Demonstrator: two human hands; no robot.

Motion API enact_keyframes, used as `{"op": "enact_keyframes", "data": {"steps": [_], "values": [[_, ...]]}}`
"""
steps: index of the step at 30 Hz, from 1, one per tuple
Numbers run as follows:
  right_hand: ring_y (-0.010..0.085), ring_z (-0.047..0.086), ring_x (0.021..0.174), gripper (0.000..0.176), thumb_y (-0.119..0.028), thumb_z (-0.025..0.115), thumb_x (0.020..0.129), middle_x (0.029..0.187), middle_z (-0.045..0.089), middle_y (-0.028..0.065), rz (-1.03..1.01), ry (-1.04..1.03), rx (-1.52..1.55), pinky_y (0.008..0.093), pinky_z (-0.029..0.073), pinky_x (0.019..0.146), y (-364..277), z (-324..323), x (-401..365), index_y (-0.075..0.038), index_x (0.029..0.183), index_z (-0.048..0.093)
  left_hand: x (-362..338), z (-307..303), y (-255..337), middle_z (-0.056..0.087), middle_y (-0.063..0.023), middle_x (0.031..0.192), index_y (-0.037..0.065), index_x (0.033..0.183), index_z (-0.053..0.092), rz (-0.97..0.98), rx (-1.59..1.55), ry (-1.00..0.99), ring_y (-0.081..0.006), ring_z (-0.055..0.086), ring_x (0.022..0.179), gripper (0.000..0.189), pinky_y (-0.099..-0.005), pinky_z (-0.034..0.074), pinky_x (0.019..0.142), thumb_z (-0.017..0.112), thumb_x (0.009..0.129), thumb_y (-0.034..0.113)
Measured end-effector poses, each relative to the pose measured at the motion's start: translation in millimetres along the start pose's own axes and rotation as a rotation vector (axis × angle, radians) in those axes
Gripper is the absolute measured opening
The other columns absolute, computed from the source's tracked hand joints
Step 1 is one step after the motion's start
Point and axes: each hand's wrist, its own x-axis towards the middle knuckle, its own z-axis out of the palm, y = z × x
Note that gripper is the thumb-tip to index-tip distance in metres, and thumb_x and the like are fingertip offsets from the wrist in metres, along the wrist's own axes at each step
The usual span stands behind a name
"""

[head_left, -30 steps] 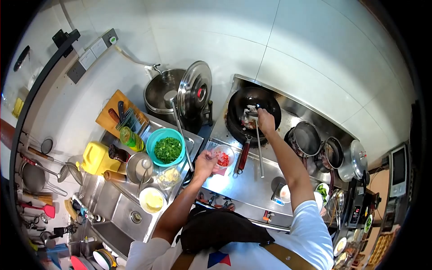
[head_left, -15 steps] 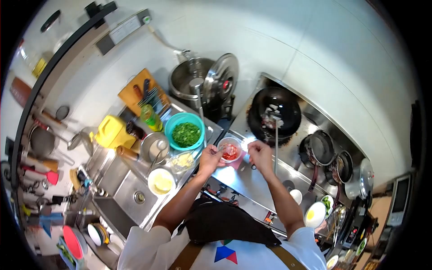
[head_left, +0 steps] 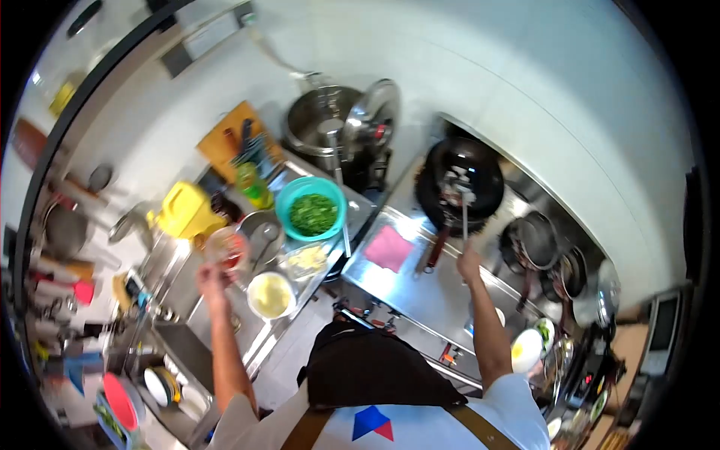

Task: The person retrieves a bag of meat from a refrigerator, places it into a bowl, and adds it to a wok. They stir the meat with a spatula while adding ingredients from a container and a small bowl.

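The left hand [head_left: 211,279] grips a small clear bowl [head_left: 226,248] of red chopped bits at nine o'clock, near a yellow jug [head_left: 182,212]. The bowl looks light, rigid and perhaps slick, best cupped from beneath. The right hand [head_left: 470,262] is closed round a ladle handle [head_left: 465,219] reaching into the wok [head_left: 486,161] at one o'clock.

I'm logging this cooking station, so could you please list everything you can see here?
stockpot: one, steel, by the back wall
wok: one, black, right of the stockpot
ladle: one, steel, reaching into the wok
cloth: one, pink, on the steel counter
bowl of greens: one, teal, left of the cloth
jug: one, yellow, left of the bowl of greens
cream bowl: one, pale, near the front edge
small bowl: one, clear, red contents, held up
left hand: holds the small bowl
right hand: grips the ladle
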Motion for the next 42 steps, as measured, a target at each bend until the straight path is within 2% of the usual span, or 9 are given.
{"op": "enact_keyframes", "data": {"steps": [4,9,12,15,21,26,29,35,42], "values": [[0.0371,0.064,0.069,0.048,-0.015,0.058,0.081,0.083,0.064,0.024,-0.012,0.038,-0.004,0.0456,0.05,0.065,-33.5,-113.7,-35.8,0.002,0.125,0.047,52.9,-50.7,-50.5,0.056,-0.0051,0.067,0.007,0.086,0.048,-0.101,-0.104,0.121,-0.0161,0.059,0.057,0.011,-0.0288,0.053,0.053,0.058,0.084,0.012],[0.0325,0.063,0.054,0.022,-0.01,0.053,0.084,0.077,0.062,0.0243,0.06,-0.448,-0.047,0.04,0.05,0.047,-83.6,-261.9,-64.3,0.004,0.101,0.058,82.8,-91.9,-144.7,0.057,-0.0043,0.066,0.008,0.083,0.047,-0.216,-0.18,0.165,-0.0141,0.056,0.054,0.011,-0.0271,0.052,0.052,0.057,0.085,0.014],[0.0336,0.064,0.064,0.018,-0.011,0.054,0.083,0.08,0.063,0.0249,-0.062,-0.508,-0.214,0.0429,0.051,0.057,-78.8,-253.3,-46.3,0.003,0.094,0.06,90.8,-93.5,-168.3,0.057,-0.0037,0.067,0.008,0.083,0.049,-0.31,-0.152,0.199,-0.0136,0.057,0.055,0.01,-0.0264,0.051,0.051,0.056,0.085,0.015],[0.0392,0.061,0.087,0.019,-0.013,0.057,0.079,0.086,0.063,0.0253,-0.178,-0.277,-0.206,0.0485,0.048,0.076,-80.7,-197.2,-23.1,0.001,0.091,0.063,92.8,-87.6,-180.4,0.059,-0.0024,0.07,0.009,0.082,0.054,-0.332,-0.184,0.15,-0.0132,0.057,0.057,0.008,-0.0259,0.051,0.051,0.057,0.085,0.015],[0.0424,0.061,0.085,0.022,-0.009,0.053,0.079,0.086,0.064,0.0239,-0.063,0.058,-0.119,0.0483,0.049,0.075,-72.2,-140.6,18.0,0.002,0.098,0.059,93.5,-69.5,-183.0,0.058,-0.0015,0.066,0.008,0.078,0.057,-0.45,-0.217,0.096,-0.0126,0.055,0.053,0.014,-0.0236,0.047,0.047,0.059,0.086,0.02],[0.0405,0.062,0.083,0.024,-0.012,0.058,0.079,0.083,0.063,0.0234,-0.07,0.0,-0.187,0.0485,0.048,0.076,-54.3,-129.4,26.7,-0.001,0.1,0.058,85.2,-76.6,-174.7,0.062,-0.0038,0.075,0.008,0.083,0.057,-0.453,-0.207,-0.033,-0.0141,0.058,0.059,0.023,-0.024,0.046,0.047,0.056,0.089,0.031],[0.0401,0.062,0.084,0.025,-0.01,0.055,0.079,0.084,0.063,0.0242,-0.086,-0.126,-0.24,0.0479,0.049,0.077,-50.2,-162.4,6.1,-0.003,0.102,0.06,76.4,-76.8,-162.4,0.059,-0.0071,0.094,0.006,0.102,0.048,-0.289,-0.021,0.357,-0.0153,0.055,0.067,0.032,-0.0272,0.046,0.051,0.052,0.092,0.037],[0.0387,0.062,0.086,0.025,-0.01,0.055,0.08,0.085,0.064,0.0243,-0.066,-0.195,-0.288,0.0464,0.049,0.077,-61.2,-210.1,-31.4,-0.003,0.102,0.063,56.5,-67.7,-109.8,0.054,-0.0098,0.104,0.002,0.117,0.044,0.314,0.118,0.552,-0.0194,0.054,0.092,0.036,-0.0332,0.045,0.077,0.049,0.095,0.029],[0.0398,0.061,0.085,0.022,-0.013,0.061,0.078,0.085,0.063,0.0239,0.01,-0.017,-0.157,0.0472,0.048,0.076,-56.6,-152.9,-13.3,-0.001,0.097,0.06,11.2,37.1,-27.4,0.053,-0.0092,0.104,0.001,0.118,0.043,0.551,0.09,0.271,-0.0166,0.051,0.092,0.028,-0.0286,0.042,0.081,0.047,0.096,0.019]]}}
